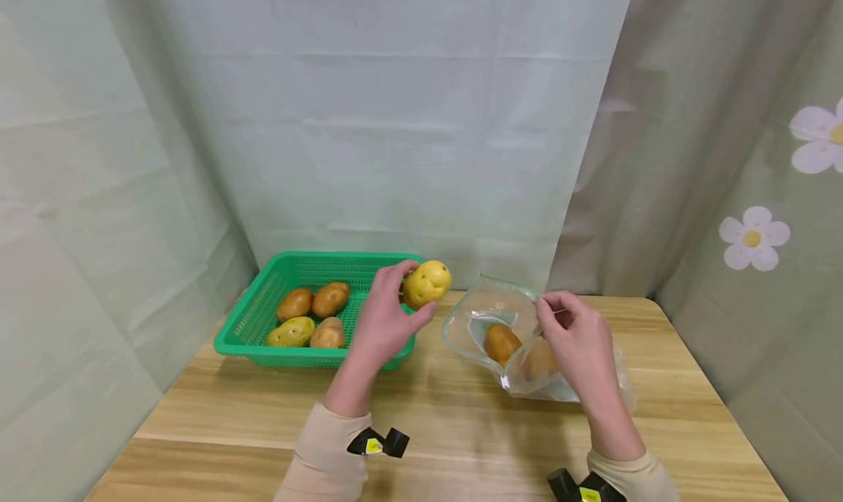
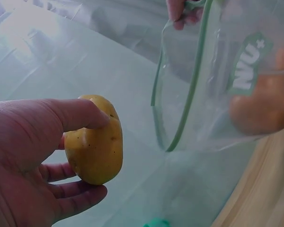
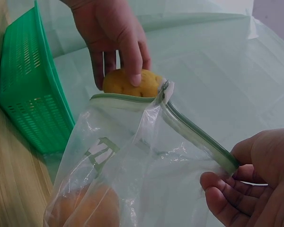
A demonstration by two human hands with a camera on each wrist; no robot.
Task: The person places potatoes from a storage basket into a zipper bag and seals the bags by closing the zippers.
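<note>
yellow oval potato [image 1: 426,284], pinched between thumb and curled fingers of the left hand [image 1: 384,323], held in the air between the green plastic mesh basket [image 1: 263,308] and the clear zip-top plastic bag [image 1: 490,319]. probably firm, fairly heavy, smooth-skinned; best gripped around the middle. bag rim pinched open by right hand [image 1: 579,337] above the wooden counter [image 1: 454,414]; flimsy, likely to sag.

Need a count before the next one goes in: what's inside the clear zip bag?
Inside the clear plastic zip bag, two brown potatoes show through the film. The right hand covers part of the bag, so any more behind it can't be seen.
</note>
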